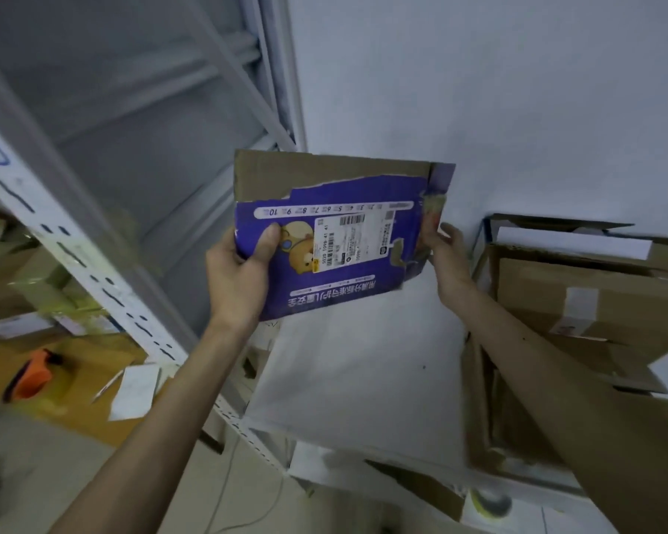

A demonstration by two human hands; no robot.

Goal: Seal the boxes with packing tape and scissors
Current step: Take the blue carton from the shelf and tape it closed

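A flattened purple box (324,294) with a shipping label was held up in front of the white wall (517,90), beside a metal shelf (74,248). The left grip (240,275) clasped its left edge, thumb on the printed face; the right grip (446,256) pinched its torn right edge. An orange tape dispenser (31,373) lay on the shelf at lower left, and brown cartons (579,298) were stacked at right.

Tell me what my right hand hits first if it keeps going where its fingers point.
The purple box: the right hand sits at its torn right edge, though actual contact is unclear.
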